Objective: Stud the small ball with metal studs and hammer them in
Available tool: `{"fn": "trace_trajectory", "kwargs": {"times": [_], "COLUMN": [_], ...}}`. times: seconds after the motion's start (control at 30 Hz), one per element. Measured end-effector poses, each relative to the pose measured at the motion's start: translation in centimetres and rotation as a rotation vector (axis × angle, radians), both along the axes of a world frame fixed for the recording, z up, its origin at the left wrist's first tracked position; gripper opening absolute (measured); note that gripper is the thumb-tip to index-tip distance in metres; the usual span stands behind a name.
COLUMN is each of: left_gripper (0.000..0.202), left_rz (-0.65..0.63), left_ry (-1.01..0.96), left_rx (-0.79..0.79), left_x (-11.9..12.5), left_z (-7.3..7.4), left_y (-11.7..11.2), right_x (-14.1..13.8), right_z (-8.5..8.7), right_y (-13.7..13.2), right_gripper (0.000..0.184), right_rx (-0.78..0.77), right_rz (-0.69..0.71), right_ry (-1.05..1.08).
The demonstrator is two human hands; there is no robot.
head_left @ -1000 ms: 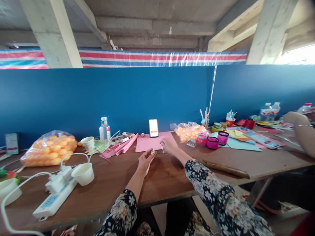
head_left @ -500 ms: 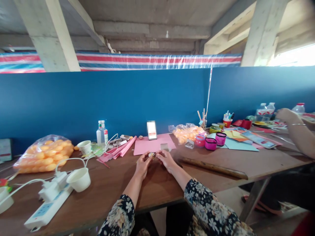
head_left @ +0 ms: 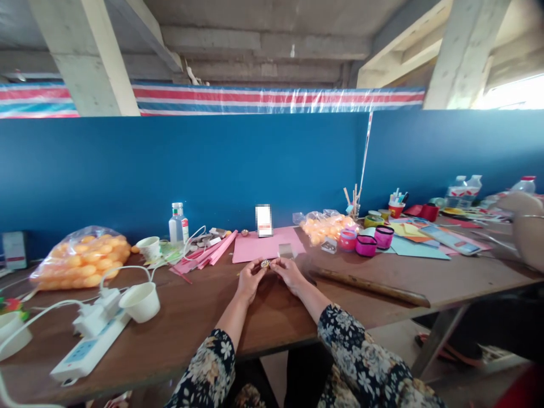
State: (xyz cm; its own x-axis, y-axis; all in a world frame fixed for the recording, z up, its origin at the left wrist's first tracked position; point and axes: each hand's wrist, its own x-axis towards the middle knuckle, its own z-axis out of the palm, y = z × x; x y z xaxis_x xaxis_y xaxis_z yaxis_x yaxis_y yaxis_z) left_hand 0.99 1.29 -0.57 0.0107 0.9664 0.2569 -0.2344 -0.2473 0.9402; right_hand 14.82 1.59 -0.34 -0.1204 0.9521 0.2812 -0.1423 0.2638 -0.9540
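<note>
Both my hands meet over the brown table (head_left: 204, 323), just in front of a pink paper sheet (head_left: 259, 247). My left hand (head_left: 249, 279) and my right hand (head_left: 288, 272) pinch one small shiny round object (head_left: 265, 263) between their fingertips. A small grey square piece (head_left: 285, 250) lies on the pink sheet right behind my right hand. Both my forearms wear dark flowered sleeves.
Left: a bag of orange balls (head_left: 80, 259), two paper cups (head_left: 141, 301), a white power strip (head_left: 87, 345) with cables, a bottle (head_left: 178, 224). Right: a long wooden stick (head_left: 369, 287), coloured tape rolls (head_left: 366, 245), another ball bag (head_left: 325, 225), coloured papers. Another person's arm (head_left: 527, 229) rests at far right.
My right hand came back from the pink sheet and joined my left hand on the small round object. The grey square piece now lies free on the sheet.
</note>
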Motion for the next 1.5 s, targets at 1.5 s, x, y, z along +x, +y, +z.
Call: {"fn": "trace_trajectory", "kwargs": {"times": [1.5], "left_gripper": [0.049], "left_rz": [-0.025], "left_ry": [-0.053], "left_rx": [-0.036], "left_x": [0.07], "left_z": [0.14], "left_y": [-0.03], "right_x": [-0.11], "right_z": [0.32], "right_y": [-0.13], "right_gripper": [0.033], "right_rx": [-0.178], "right_rz": [0.046], "right_ry": [0.083]}}
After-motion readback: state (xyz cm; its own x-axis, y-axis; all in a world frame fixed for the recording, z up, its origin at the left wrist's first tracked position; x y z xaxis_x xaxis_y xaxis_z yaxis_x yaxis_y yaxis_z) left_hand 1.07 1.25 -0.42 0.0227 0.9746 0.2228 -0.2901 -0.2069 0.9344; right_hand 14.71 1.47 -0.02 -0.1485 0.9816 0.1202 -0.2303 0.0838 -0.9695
